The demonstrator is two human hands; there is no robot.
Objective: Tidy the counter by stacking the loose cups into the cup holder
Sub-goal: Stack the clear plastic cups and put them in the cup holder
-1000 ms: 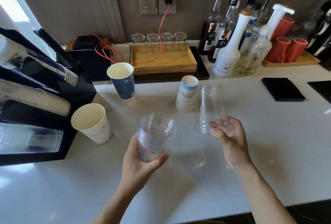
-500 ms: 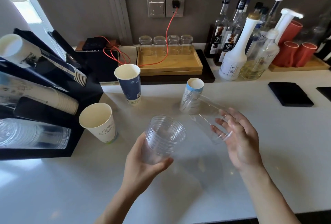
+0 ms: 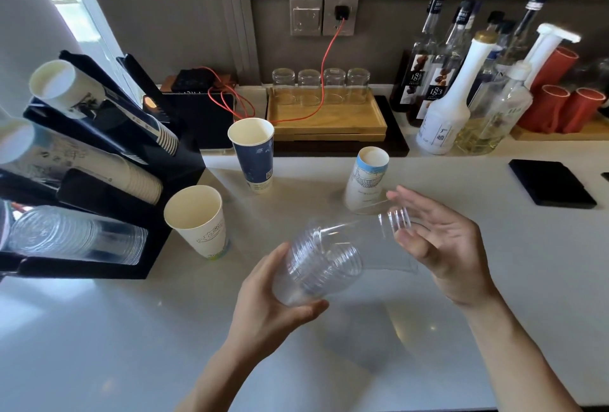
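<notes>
Clear plastic fills the lower centre of the frame: a ribbed stack of clear cups (image 3: 316,271) lies tilted in the left hand (image 3: 273,299), whose fingers and thumb are wrapped around its base. A single clear cup (image 3: 372,240) lies on its side with its base entering the stack's mouth; the right hand (image 3: 441,247) cups its wide rim with fingers loosely spread, mostly open. Both sit above the white counter (image 3: 99,329). At the left edge, the black cup holder (image 3: 171,187) has angled slots of paper and clear cups. Near it stand a white paper cup (image 3: 197,220) and a blue paper cup (image 3: 253,154), both upright. Right of these, an upside-down pale blue cup (image 3: 365,181) stands just behind the right hand's fingertips.
</notes>
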